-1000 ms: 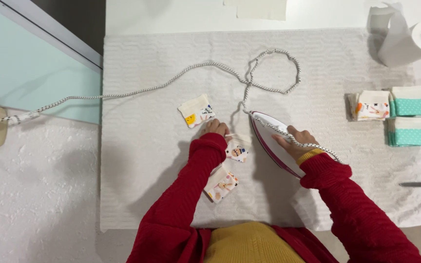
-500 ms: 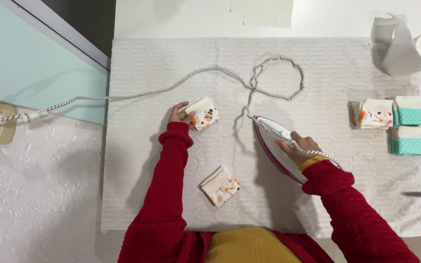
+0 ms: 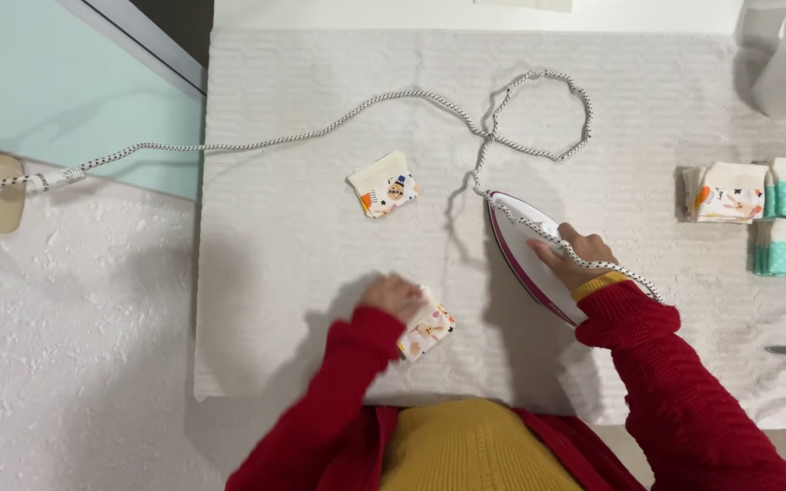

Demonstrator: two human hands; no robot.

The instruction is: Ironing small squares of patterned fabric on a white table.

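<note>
Now we rest our left hand point(image 3: 395, 295) on the small folded cream patterned fabric square point(image 3: 427, 331), fingers too blurred to tell their spread. Right of it, our right hand point(image 3: 578, 257) grips the white and maroon iron point(image 3: 528, 253). Beyond lies 1 similar square point(image 3: 385, 185).

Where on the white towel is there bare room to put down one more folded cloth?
The towel is bare along its left side, below the cord and left of the upper folded cloth. It is crowded around the iron under the right hand, near the left hand, and by the stacks at right.
</note>
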